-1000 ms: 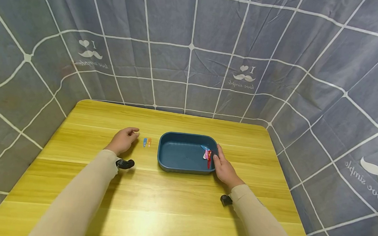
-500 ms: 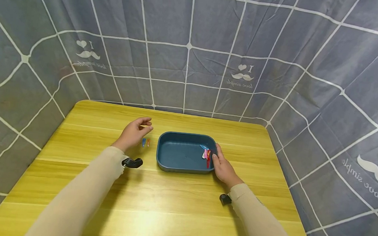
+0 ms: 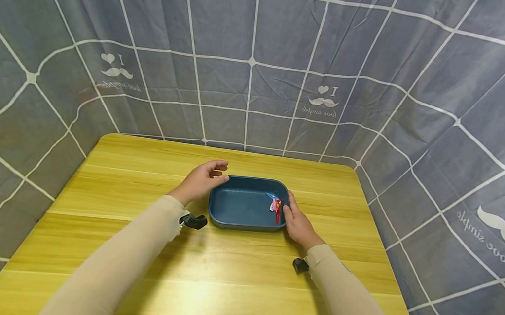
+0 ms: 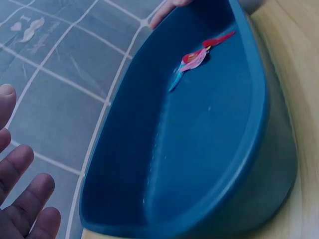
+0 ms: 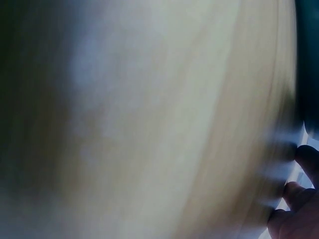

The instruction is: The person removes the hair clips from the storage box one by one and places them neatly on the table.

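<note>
A dark blue plastic bin (image 3: 247,228) stands on the table. Near its right end lie several small hair clips, among them a red clip (image 3: 278,212), a pink clip (image 4: 195,61) and a blue clip (image 4: 175,79). My right hand (image 3: 302,228) holds the bin's right end, thumb at the rim and fingers along the outside. At the far left corner my left hand (image 3: 200,183) hovers by the rim. Its fingers (image 4: 42,186) are relaxed and spread, with nothing seen between them; whether the thumb touches the rim, I cannot tell.
The wood-grain table (image 3: 224,284) extends around the bin. A grey curtain (image 3: 222,83) with white grid lines hangs behind and on both sides. Black wrist-worn devices, such as the left wrist device (image 3: 194,221), stick out below the sleeves.
My left hand has moved right to the bin's left rim. The blue and orange hair clips seen on the table beside it earlier are now out of sight. The right hand stays put.
</note>
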